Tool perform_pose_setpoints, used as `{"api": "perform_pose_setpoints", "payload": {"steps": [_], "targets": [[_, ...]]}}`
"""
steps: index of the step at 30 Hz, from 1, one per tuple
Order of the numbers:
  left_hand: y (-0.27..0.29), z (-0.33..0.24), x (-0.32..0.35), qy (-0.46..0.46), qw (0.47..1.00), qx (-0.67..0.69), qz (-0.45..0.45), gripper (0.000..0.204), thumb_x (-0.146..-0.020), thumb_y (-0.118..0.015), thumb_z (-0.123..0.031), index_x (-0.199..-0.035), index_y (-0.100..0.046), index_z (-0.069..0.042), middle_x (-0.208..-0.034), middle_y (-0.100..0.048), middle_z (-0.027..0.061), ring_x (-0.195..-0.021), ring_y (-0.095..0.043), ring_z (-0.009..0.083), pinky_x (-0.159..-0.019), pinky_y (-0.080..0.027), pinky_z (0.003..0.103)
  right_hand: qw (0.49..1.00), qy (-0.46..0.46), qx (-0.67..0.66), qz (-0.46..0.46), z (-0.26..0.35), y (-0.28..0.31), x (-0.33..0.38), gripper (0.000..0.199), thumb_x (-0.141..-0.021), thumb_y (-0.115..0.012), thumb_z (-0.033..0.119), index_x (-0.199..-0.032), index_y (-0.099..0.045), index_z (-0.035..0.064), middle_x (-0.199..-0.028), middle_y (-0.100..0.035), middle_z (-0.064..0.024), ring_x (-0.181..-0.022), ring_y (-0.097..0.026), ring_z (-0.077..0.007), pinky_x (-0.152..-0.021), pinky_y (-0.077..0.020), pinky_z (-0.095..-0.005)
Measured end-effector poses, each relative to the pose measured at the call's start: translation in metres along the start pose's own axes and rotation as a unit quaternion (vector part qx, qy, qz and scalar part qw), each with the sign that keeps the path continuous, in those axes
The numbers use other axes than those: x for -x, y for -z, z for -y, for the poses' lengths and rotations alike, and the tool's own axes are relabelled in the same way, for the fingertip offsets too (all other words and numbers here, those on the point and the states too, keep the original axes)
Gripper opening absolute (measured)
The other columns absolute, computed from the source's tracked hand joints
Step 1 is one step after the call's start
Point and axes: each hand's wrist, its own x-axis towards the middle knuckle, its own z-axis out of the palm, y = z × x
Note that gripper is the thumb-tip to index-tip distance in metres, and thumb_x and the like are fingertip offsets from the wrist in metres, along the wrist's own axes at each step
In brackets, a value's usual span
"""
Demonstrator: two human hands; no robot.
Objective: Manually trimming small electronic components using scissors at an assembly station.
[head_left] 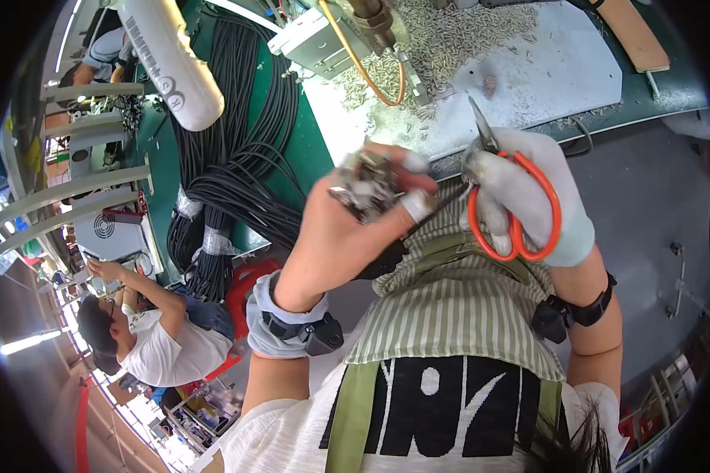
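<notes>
My left hand, with white wraps on some fingertips, is curled round a cluster of small metallic pieces. Motion smears them, so their exact kind cannot be made out. To its right, my right hand wears a pale glove and holds scissors with red-orange handles. The blades point up and slightly left, away from my body. A dark thin strand stretches between the two hands; which hand grips it is unclear.
Ahead lies a white board strewn with many small metal pieces, beneath a machine. Long black cables lie bundled on the green table at left. A white cylinder hangs over them. A seated person works at lower left.
</notes>
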Motion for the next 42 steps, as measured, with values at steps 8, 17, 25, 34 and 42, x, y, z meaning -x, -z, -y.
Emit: {"api": "perform_pose_setpoints", "payload": {"steps": [8,17,25,34,42], "targets": [[-0.010,-0.031,-0.002,0.147,0.971,0.120,0.145,0.031,-0.081,-0.061,0.002,-0.110,-0.052,0.001,-0.085,-0.065,0.0087,-0.075,-0.060,0.0091,-0.062,-0.047,0.022,0.991,0.100,0.091,-0.019,0.009,-0.003,0.021,0.023,-0.086,-0.059,0.018,-0.075,-0.059,-0.0028,-0.054,-0.057,-0.0026,-0.045,-0.051,-0.0061,-0.042,-0.0406,-0.0228],[-0.028,-0.022,-0.005,0.079,0.995,0.028,-0.054,0.017,-0.073,-0.069,-0.001,-0.087,-0.059,0.001,-0.076,-0.063,0.0022,-0.067,-0.053,0.0030,-0.060,-0.044,0.019,0.855,0.316,0.367,-0.184,-0.006,-0.001,0.020,0.013,-0.077,-0.063,0.012,-0.084,-0.062,0.0018,-0.059,-0.057,-0.0092,-0.049,-0.058,-0.0191,-0.048,-0.0449,-0.0275],[-0.043,-0.021,-0.006,0.036,0.991,-0.026,-0.126,0.017,-0.070,-0.069,0.000,-0.082,-0.057,0.000,-0.072,-0.060,-0.0007,-0.065,-0.051,0.0022,-0.058,-0.043,0.019,0.732,0.291,0.587,-0.188,-0.019,-0.007,0.030,0.021,-0.068,-0.069,0.010,-0.087,-0.064,0.0063,-0.065,-0.060,-0.0072,-0.061,-0.062,-0.0256,-0.062,-0.0507,-0.0334],[-0.038,-0.009,-0.001,0.018,0.990,-0.019,-0.141,0.023,-0.070,-0.067,0.001,-0.087,-0.052,-0.001,-0.074,-0.058,-0.0012,-0.067,-0.049,0.0019,-0.060,-0.041,0.018,0.735,0.357,0.548,-0.179,-0.018,-0.001,0.023,0.023,-0.067,-0.069,0.007,-0.089,-0.063,0.0042,-0.063,-0.058,-0.0081,-0.055,-0.058,-0.0261,-0.055,-0.0481,-0.0336],[-0.040,-0.008,-0.005,-0.143,0.974,-0.133,-0.113,0.032,-0.066,-0.069,0.000,-0.095,-0.055,0.000,-0.078,-0.060,0.0020,-0.067,-0.050,0.0032,-0.061,-0.043,0.019,0.801,0.318,0.481,-0.159,-0.023,-0.007,0.029,0.016,-0.070,-0.066,0.005,-0.085,-0.062,0.0016,-0.061,-0.057,-0.0102,-0.050,-0.056,-0.0268,-0.049,-0.0452,-0.0326]]}}
